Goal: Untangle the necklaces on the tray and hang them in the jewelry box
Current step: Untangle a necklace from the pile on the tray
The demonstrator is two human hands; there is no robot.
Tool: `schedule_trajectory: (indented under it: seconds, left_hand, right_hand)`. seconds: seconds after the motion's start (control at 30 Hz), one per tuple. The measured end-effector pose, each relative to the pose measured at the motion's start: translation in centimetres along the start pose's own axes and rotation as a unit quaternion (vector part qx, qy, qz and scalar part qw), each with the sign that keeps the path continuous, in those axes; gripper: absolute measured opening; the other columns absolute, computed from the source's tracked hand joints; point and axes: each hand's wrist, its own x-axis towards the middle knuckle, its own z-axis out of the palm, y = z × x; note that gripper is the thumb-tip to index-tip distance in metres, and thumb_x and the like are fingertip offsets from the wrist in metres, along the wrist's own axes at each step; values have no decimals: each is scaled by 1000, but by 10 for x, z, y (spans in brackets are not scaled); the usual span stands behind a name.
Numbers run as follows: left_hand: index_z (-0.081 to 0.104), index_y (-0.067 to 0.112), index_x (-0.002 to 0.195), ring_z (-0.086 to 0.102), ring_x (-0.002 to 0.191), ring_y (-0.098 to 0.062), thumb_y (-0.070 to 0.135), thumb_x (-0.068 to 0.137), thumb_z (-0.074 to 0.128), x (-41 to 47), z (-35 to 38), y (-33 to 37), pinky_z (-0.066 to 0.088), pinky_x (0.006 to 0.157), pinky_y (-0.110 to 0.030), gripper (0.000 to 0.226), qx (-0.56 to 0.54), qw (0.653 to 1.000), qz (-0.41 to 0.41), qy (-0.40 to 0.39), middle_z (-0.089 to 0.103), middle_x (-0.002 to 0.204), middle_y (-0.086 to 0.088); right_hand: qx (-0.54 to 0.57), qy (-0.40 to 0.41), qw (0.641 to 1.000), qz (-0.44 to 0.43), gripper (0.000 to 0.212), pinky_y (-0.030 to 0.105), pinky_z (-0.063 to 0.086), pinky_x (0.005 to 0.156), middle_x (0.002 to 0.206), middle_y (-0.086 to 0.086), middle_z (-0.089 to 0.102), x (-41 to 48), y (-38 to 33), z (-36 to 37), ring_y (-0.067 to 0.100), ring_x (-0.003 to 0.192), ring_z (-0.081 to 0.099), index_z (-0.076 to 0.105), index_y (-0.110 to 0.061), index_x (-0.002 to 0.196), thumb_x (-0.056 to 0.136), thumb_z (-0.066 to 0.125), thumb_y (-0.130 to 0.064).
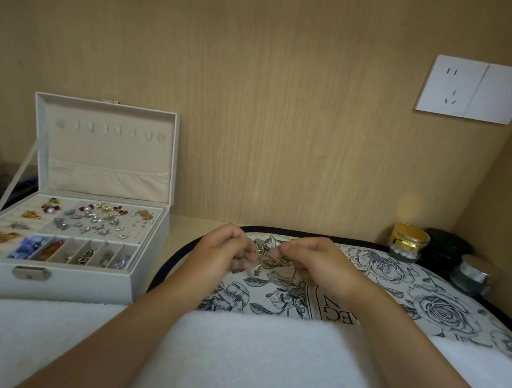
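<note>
White fluffy cloth (241,371) covered the desk's near edge and the near side of the tray (448,304). Over the tray's far half, the left hand (220,254) and right hand (314,263) each pinched the knotted necklaces (267,255) between curled fingers. The hooks (110,130) in the open jewelry box (41,279), at the desk's left edge, carried nothing. Pulling the hands apart hard would likely tighten the knot or snap a fine chain, and a dropped strand could get lost on the busy floral pattern.
</note>
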Motion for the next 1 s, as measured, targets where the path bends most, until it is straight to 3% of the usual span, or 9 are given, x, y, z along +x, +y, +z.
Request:
schedule_trajectory:
  seconds: [0.13,0.23,0.37,0.57,0.7,0.77,0.87,0.93,1.0]
  left_hand:
    - [51,5,79,55,52,-20,7,102,43,1,-1,0,34,43,-23,25,-69,997,-28,-31,66,73,-10]
    - [53,7,79,40,45,-14,10,102,44,1,-5,0,24,40,-20,25,10,999,-17,-33,65,72,-7]
    - [60,14,77,41,46,-9,17,98,52,0,-11,0,32,47,-23,23,176,984,21,-24,57,56,6]
    - [60,32,75,45,52,-2,32,94,57,0,-26,-5,39,58,-25,19,415,903,88,-74,53,55,17]
    - [62,31,70,50,59,-3,27,88,60,-3,-34,8,46,66,-26,19,505,850,67,-136,53,58,15]
    - [61,27,64,51,61,-3,23,84,60,-5,-39,13,46,66,-25,21,528,834,46,-156,54,57,16]
    - [59,25,57,54,63,-7,27,80,59,-5,-43,15,51,68,-31,23,556,812,28,-174,58,61,10]
    - [55,23,52,50,58,-13,34,81,59,-3,-42,15,49,62,-32,31,586,792,52,-164,57,63,-2]
    - [49,15,49,50,56,-18,40,85,59,-1,-40,14,41,55,-29,45,626,763,87,-135,57,63,-10]
  right_hand:
    - [70,-44,996,36,28,29,13,52,59,-6,24,2,1,2,12,52,20,79,-19,94,101,53,-27]
    - [92,-66,992,51,29,31,10,54,63,-4,22,1,2,2,12,53,18,80,-20,96,101,52,-29]
    - [33,-29,997,62,30,23,18,47,59,-6,28,0,2,-1,10,48,25,78,-14,94,100,54,-31]
    - [-67,0,998,18,18,9,32,45,42,-20,51,-4,-2,-2,-5,37,45,72,-9,86,96,63,-21]
    - [-74,-69,995,16,25,22,36,50,63,2,56,-5,-2,-5,15,54,49,74,-5,88,89,71,-30]
    - [-118,-125,985,7,14,30,51,74,78,5,72,-7,-4,-7,21,76,67,79,-19,81,84,77,-32]
    - [-149,-202,968,20,6,28,45,103,95,-8,78,-11,-11,-9,5,99,70,80,-32,78,83,79,-29]
    - [-144,-198,969,15,6,32,49,102,98,-4,78,-12,-13,-9,11,99,71,82,-30,85,86,77,-27]
    - [-107,-138,985,0,8,36,55,91,96,1,78,-10,-11,-7,14,83,71,82,-23,91,89,74,-21]
